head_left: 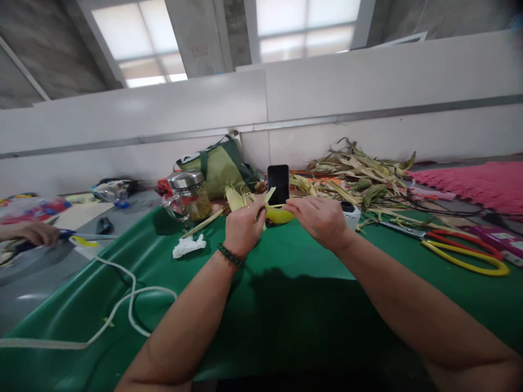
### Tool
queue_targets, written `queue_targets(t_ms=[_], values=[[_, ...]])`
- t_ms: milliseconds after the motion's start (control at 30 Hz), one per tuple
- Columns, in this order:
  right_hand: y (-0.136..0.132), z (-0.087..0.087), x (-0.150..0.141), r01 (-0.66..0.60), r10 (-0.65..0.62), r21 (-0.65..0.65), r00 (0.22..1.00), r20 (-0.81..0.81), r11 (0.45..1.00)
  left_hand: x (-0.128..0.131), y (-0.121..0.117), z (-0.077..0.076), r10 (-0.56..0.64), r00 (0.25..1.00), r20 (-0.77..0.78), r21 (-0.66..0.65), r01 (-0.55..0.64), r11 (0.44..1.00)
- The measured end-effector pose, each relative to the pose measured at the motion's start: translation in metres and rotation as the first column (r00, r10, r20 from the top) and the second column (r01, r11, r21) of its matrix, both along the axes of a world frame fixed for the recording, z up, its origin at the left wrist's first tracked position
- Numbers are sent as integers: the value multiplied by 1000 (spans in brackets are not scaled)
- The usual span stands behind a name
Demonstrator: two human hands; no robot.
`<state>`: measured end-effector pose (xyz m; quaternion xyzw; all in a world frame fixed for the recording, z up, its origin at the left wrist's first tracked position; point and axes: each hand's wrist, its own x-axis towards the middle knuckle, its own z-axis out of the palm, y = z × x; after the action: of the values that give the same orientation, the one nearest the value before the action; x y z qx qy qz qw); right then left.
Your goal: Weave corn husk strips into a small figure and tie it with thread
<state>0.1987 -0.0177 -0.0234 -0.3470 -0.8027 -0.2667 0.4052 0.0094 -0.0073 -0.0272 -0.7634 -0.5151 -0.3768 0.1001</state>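
Head view — left hand [244, 226] and right hand [321, 222] both pinch, a pale strip [276, 206] stretched between them, seemingly to keep it taut! Yellow-green piece [280, 216] just below, over the green cover [302, 258] — phone [278, 182] upright behind, perhaps for easy viewing.

Around my left wrist [231, 255] I wear a bracelet of glossy, rounded, dark green beads [233, 258], set close together in a chunky loop. My left hand [244, 227] and right hand [321, 220] are ungloved, and my bare left forearm [192, 310] and right forearm [408, 294] widen from narrower wrists toward the elbows.
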Motion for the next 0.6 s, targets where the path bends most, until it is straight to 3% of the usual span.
queue_targets(t_ms=[133, 267, 333, 400, 467, 533, 600], values=[[8, -1, 2, 43, -63, -129, 986, -157, 991, 0, -2, 1, 56, 992, -110, 5, -56, 998], [6, 0, -3, -139, 24, -420, 963, -268, 897, -3, 0, 3, 116, 986, -124, 37, -112, 993], [4, 1, -4, -172, 85, -456, 975, -207, 873, -5, 2, 3, 131, 987, -97, 47, -127, 991], [2, 1, -4, -102, 74, -407, 994, -83, 908, -8, 4, 3, 118, 991, -59, 52, -115, 992], [1, 1, -4, 41, -24, -351, 998, 53, 936, -9, 7, 2, 83, 996, -19, 56, -82, 995], [0, 2, -5, 181, -140, -351, 980, 140, 919, -10, 9, 1, 40, 999, 33, 60, -42, 997], [-1, 3, -8, 207, -165, -421, 977, 135, 883, -10, 11, 0, -3, 993, 118, 59, -4, 998]])
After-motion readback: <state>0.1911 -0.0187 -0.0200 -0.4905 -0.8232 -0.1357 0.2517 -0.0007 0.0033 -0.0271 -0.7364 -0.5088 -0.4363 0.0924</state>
